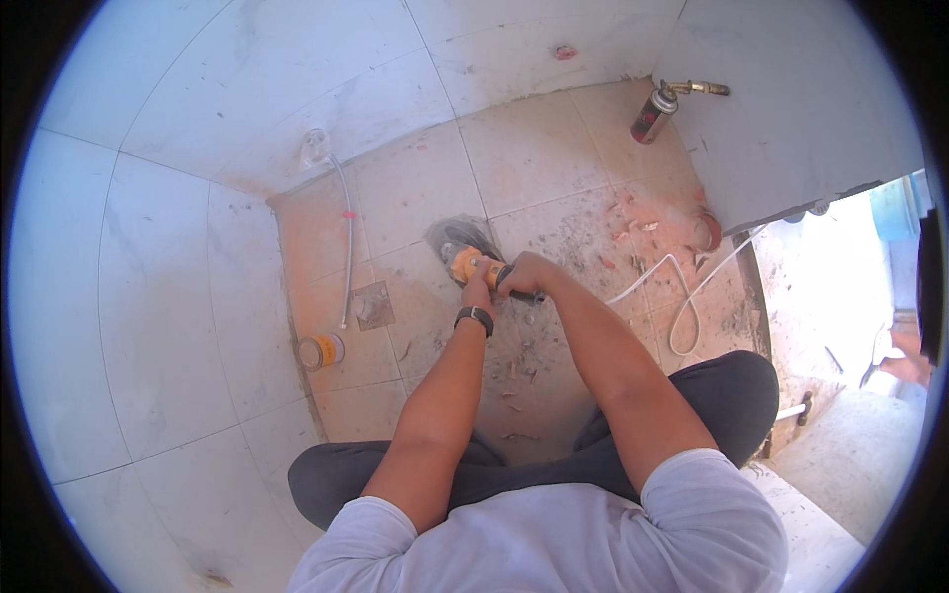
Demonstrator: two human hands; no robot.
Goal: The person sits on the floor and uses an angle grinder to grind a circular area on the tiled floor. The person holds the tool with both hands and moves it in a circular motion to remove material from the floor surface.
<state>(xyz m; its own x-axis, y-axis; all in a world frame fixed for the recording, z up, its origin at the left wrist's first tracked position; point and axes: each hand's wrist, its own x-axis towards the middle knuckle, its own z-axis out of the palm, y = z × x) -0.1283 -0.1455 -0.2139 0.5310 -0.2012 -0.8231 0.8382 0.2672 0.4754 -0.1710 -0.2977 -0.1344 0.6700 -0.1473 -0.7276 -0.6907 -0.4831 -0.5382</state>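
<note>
An orange and black angle grinder [463, 263] is held low over the tiled floor in front of me, its dark head and guard pointing away toward the back wall. My left hand [478, 283] is closed around the front part of its body. Just behind it, my right hand [527, 274] grips the dark rear handle end. Grey dust hangs about the grinder's head and hides where the disc meets the floor tile [415, 183]. My left wrist wears a dark strap.
A gas torch canister [653, 116] stands by the back right wall. Reddish rubble [643, 229] and a white cord [682, 306] lie on my right. To the left are a flexible hose [348, 247], a square floor drain [373, 305] and a small can [321, 351]. Tiled walls enclose the left and back.
</note>
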